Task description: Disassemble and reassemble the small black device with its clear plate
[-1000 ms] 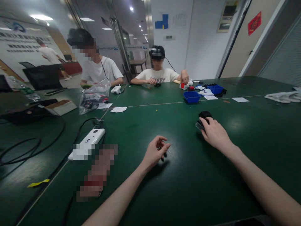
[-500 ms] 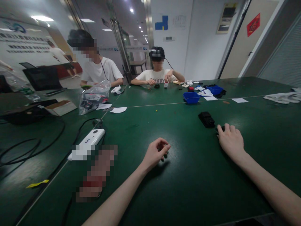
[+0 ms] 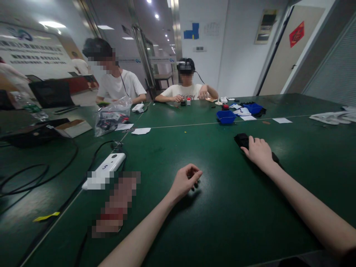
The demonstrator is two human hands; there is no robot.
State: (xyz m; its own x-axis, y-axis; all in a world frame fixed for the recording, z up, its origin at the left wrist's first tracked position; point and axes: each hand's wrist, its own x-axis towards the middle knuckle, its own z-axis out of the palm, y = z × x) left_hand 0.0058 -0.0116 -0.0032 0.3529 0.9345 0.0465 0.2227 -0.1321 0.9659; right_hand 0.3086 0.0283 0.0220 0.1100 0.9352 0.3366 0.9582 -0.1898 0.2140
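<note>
My left hand (image 3: 187, 181) hovers or rests at its edge near the middle of the green table (image 3: 217, 218). Its fingers are loosely curled, a gap shows between thumb and fingers, and nothing is visible in it. Farther right, my right hand (image 3: 258, 151) lies over a black, fabric-looking item (image 3: 240, 140), thumb at its near side and fingers bent over the top. The hand covers much of this item. Another dark part (image 3: 276, 157) shows behind the wrist; whether it belongs to the same item, I cannot tell.
On the left lie a white power strip (image 3: 108, 165), a pixelated flat object (image 3: 119, 200), black cables and a clear bag (image 3: 111, 116). A blue tray (image 3: 226, 117), papers and white cloth (image 3: 330, 118) sit farther off. Two people sit across the table.
My right hand has moved left and slightly away from me, onto the black item that lay uncovered before. The left hand has stayed nearly still. The view has shifted slightly.
</note>
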